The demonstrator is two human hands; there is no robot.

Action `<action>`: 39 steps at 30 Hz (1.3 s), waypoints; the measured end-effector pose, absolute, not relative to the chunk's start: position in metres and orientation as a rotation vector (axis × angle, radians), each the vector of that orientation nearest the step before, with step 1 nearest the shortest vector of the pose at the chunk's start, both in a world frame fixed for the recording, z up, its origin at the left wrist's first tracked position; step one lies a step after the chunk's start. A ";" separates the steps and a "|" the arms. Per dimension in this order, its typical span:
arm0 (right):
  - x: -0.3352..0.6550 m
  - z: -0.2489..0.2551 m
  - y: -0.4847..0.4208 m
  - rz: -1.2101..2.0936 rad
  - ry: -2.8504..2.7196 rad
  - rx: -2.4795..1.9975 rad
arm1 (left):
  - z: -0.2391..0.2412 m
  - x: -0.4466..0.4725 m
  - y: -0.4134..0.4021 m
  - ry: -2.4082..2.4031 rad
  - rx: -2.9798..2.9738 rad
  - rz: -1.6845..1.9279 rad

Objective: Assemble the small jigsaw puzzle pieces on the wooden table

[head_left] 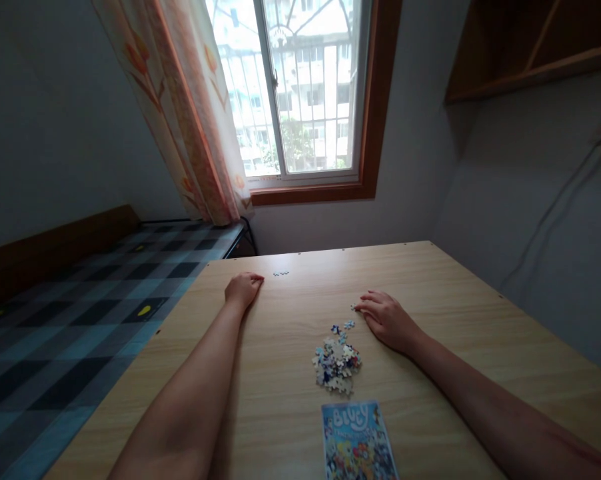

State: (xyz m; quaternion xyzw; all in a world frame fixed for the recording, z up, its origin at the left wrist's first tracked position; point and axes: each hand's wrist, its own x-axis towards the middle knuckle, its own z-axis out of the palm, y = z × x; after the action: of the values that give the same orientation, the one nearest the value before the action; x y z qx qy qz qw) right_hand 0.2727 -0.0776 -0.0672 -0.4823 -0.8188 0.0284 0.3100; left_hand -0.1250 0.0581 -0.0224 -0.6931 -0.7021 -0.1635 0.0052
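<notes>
Light: window [313,100], blown out | walls [45,113]: dim | frame edges: wide-angle stretch

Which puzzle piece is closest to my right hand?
The small piece right at your right hand, farthest of those strung out beyond the pile; the other loose pieces there lie clear of that hand.

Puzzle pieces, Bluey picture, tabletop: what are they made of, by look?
Puzzle pieces: probably cardboard, fairly matte; thin interlocking shapes, some printed, some pale.
Bluey picture: printed surface, perhaps card; flat and straight-edged, though plastic is possible.
Tabletop: wood or wood-look laminate, smooth; pale grain, faint sheen toward the window.
</notes>
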 end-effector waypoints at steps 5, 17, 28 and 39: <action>0.273 -0.069 -0.077 0.113 -2.160 -1.254 | -0.026 -0.119 0.078 -2.212 -2.153 -0.493; 0.273 -0.068 -0.080 0.154 -2.167 -1.262 | -0.027 -0.119 0.084 -2.082 -2.242 -0.593; 0.272 -0.066 -0.081 0.159 -2.174 -1.269 | -0.031 -0.112 0.082 -2.052 -2.250 -0.665; 0.272 -0.067 -0.081 0.153 -2.176 -1.287 | -0.030 -0.112 0.081 -2.112 -2.215 -0.686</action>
State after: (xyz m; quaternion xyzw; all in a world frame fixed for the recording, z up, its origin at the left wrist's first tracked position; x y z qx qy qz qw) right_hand 0.2723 -0.0810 -0.0670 -0.4849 -0.8196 0.0576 0.2998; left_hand -0.1124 0.0808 -0.0301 -0.7062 -0.6733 -0.2188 0.0025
